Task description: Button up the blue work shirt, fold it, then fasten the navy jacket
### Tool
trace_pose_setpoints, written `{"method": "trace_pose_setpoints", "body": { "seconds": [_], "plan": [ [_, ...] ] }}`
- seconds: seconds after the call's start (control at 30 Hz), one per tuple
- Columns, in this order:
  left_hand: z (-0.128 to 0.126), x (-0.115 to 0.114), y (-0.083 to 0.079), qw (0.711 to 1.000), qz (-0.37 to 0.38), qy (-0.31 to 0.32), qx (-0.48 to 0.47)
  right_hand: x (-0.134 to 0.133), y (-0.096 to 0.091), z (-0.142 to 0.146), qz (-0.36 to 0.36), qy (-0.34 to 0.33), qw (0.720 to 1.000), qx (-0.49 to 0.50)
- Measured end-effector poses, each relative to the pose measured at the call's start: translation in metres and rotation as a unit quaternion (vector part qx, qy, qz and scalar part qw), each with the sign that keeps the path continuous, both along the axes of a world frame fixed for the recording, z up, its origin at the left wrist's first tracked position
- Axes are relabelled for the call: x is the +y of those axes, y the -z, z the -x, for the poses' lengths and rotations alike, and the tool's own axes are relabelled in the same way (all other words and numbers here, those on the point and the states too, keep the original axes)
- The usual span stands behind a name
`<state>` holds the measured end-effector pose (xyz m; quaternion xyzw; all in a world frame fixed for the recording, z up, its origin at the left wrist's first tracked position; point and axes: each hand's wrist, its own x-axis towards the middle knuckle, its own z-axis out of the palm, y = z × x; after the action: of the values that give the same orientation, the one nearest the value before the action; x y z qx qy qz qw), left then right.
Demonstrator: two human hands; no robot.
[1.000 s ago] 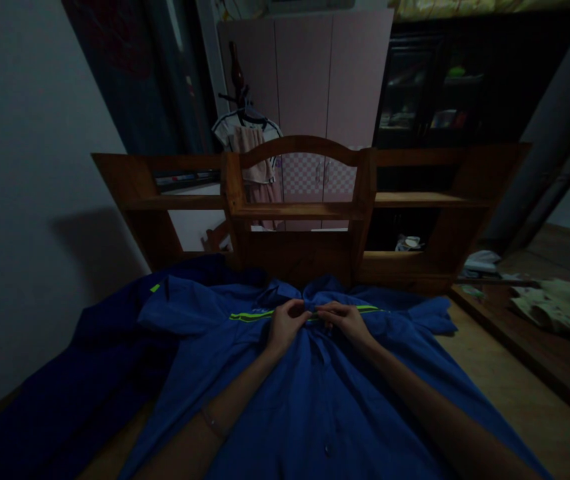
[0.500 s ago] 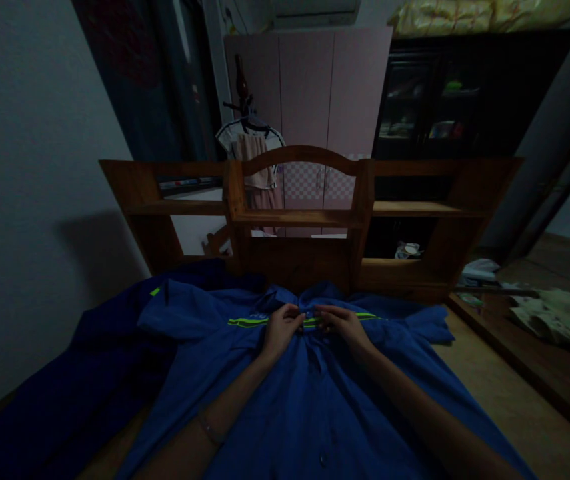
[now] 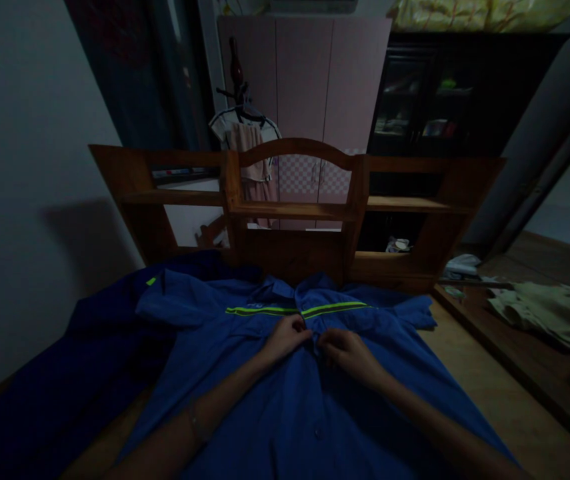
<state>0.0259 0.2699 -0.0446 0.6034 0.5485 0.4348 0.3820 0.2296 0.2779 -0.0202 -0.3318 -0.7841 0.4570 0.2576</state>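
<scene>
A blue short-sleeved shirt (image 3: 265, 413) lies spread out with its collar away from me. A yellow-green and dark stripe crosses its chest, and a button (image 3: 319, 432) shows lower on the front. My left hand (image 3: 286, 337) pinches the shirt's front edge just below the stripe. Close beside it, my right hand (image 3: 349, 353) has its fingers curled and closed at the same front opening, on a raised bit of the cloth. What lies between the fingertips is too dark and small to make out.
A dark blue garment (image 3: 109, 333) lies left of the shirt. Beyond the collar stands a wooden headboard with shelves (image 3: 295, 212). The pale wooden surface (image 3: 469, 360) shows at the right, with light folded cloth (image 3: 545, 313) past its raised edge.
Both hands have moved down the front opening, from on the stripe to just below it. The stripe is now uncovered and its two halves meet. The view has shifted slightly.
</scene>
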Motion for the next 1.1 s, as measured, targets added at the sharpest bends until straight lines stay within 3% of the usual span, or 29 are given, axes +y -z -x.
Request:
{"method": "trace_pose_setpoints", "body": {
  "seconds": [0.07, 0.2, 0.3, 0.4, 0.53, 0.63, 0.73, 0.97, 1.1],
  "plan": [
    [-0.004, 0.001, 0.002, 1.0, 0.006, 0.008, -0.025, 0.01, 0.005, 0.002, 0.021, 0.02, 1.0, 0.005],
    [-0.006, 0.0, 0.005, 0.995, 0.037, 0.052, -0.083, 0.025, 0.014, 0.004, 0.084, 0.0, 0.996, 0.04],
    [-0.003, -0.001, 0.006, 0.986, 0.051, 0.072, -0.14, 0.024, 0.014, 0.004, 0.082, -0.012, 0.994, 0.064],
    [-0.001, 0.0, 0.008, 0.982, 0.049, 0.062, -0.172, 0.013, 0.005, 0.003, 0.051, -0.026, 0.997, 0.057],
    [-0.002, -0.001, 0.007, 0.982, 0.043, 0.042, -0.181, 0.0, -0.007, 0.002, -0.053, 0.014, 0.998, 0.006],
    [-0.004, -0.003, 0.002, 0.982, 0.041, 0.034, -0.183, -0.003, -0.01, 0.002, -0.12, 0.023, 0.992, -0.028],
    [-0.005, -0.005, -0.005, 0.974, 0.069, 0.03, -0.213, -0.003, -0.01, 0.003, -0.142, 0.021, 0.989, -0.044],
    [-0.004, -0.013, -0.017, 0.932, 0.122, 0.078, -0.333, -0.002, -0.007, -0.002, -0.096, -0.009, 0.994, -0.046],
    [-0.005, -0.014, -0.018, 0.907, 0.134, 0.079, -0.391, 0.002, -0.002, -0.003, 0.02, -0.039, 0.999, -0.023]
  ]
}}
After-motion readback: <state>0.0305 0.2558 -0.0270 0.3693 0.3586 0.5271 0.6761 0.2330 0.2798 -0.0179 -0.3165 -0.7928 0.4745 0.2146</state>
